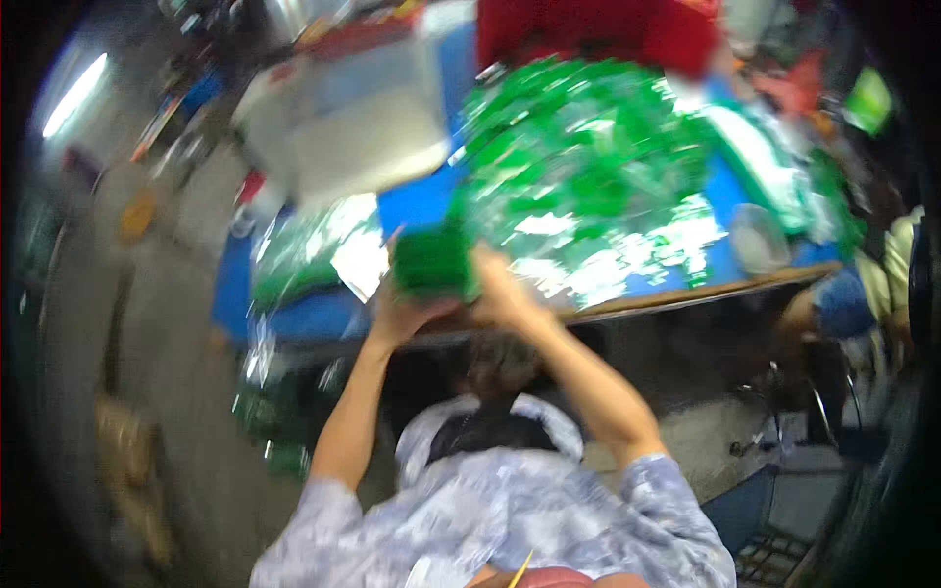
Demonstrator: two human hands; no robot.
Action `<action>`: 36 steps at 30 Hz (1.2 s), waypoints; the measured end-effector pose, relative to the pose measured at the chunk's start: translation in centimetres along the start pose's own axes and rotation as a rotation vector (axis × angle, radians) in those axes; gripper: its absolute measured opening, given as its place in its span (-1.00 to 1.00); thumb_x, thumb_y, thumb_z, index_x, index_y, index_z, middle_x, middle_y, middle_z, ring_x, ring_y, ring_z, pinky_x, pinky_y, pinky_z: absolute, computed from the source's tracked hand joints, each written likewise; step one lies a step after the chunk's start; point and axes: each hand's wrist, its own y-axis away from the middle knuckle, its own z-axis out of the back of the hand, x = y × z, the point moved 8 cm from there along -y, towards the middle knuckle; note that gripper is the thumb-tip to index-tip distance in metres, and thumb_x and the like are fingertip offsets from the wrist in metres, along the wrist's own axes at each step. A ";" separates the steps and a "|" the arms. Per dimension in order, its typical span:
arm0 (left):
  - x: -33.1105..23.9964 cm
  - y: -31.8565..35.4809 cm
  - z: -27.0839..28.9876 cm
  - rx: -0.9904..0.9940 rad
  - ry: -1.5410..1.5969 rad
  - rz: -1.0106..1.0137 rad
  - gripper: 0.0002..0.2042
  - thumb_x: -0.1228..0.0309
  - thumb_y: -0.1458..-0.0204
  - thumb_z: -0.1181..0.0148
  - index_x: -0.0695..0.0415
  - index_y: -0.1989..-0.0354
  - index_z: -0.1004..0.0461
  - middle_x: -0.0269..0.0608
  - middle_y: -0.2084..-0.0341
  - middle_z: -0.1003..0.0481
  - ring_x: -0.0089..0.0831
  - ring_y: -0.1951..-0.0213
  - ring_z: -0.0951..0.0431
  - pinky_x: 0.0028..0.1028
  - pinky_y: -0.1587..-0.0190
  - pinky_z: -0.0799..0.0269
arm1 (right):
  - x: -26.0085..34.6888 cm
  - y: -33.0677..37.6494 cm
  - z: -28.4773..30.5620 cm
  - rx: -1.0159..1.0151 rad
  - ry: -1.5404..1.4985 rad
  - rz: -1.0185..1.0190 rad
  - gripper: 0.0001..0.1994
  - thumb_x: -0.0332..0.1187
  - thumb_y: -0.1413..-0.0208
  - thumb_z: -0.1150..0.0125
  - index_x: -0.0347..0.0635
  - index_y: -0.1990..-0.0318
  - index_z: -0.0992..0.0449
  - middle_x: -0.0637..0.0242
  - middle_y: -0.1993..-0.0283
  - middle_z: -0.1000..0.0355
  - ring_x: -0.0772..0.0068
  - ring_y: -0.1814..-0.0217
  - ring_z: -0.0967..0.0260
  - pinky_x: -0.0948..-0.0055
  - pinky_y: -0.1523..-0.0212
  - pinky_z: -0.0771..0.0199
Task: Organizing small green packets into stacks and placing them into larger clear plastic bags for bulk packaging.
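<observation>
The picture is blurred by motion. Both my hands meet at a small green bundle (432,263) at the near edge of a blue-covered table (421,201). My left hand (400,312) grips the bundle from below and the left. My right hand (498,284) holds its right side. Just beyond the bundle lies a big heap of shiny green plastic-wrapped pieces (588,167), which spreads over the middle of the table.
A white box (363,108) stands at the table's far left and a red mass (598,29) at the back. More shiny green pieces (304,250) lie at the left end and down on the floor (270,412). A person's arm (833,304) shows at the right.
</observation>
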 end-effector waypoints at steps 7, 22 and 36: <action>10.9 2.6 0.7 0.200 0.317 0.062 -0.18 0.11 0.19 -0.49 0.09 -0.27 -0.25 -0.13 -0.09 -0.43 -0.20 -0.11 -0.45 -0.19 -0.12 -0.41 | 2.9 1.0 -2.5 0.037 -0.209 0.164 -0.17 -0.08 0.22 -0.50 -0.35 -0.09 -0.13 -0.21 0.21 -0.46 -0.34 0.11 -0.42 0.00 0.18 -0.43; -23.0 13.3 -16.6 0.143 1.153 0.009 -0.06 0.06 0.08 -0.42 0.07 -0.42 0.01 -0.05 -0.21 -0.31 -0.13 -0.14 -0.42 -0.13 -0.17 -0.39 | 14.2 9.2 -6.9 1.169 -2.329 0.021 -0.19 0.46 -0.04 0.03 -0.17 -0.04 -0.47 0.23 0.07 -0.54 0.37 0.16 -0.54 0.45 0.21 -0.56; 0.4 9.1 3.7 0.003 0.811 0.086 -0.47 0.52 -0.08 -0.23 0.26 -0.23 -0.20 -0.10 -0.02 -0.42 -0.26 0.08 -0.48 -0.24 -0.01 -0.42 | 8.0 6.3 -1.0 0.113 -0.721 -0.008 0.08 -0.28 0.09 -0.42 -0.20 -0.43 0.34 0.02 -0.08 -0.35 0.19 -0.12 -0.34 0.33 -0.17 -0.34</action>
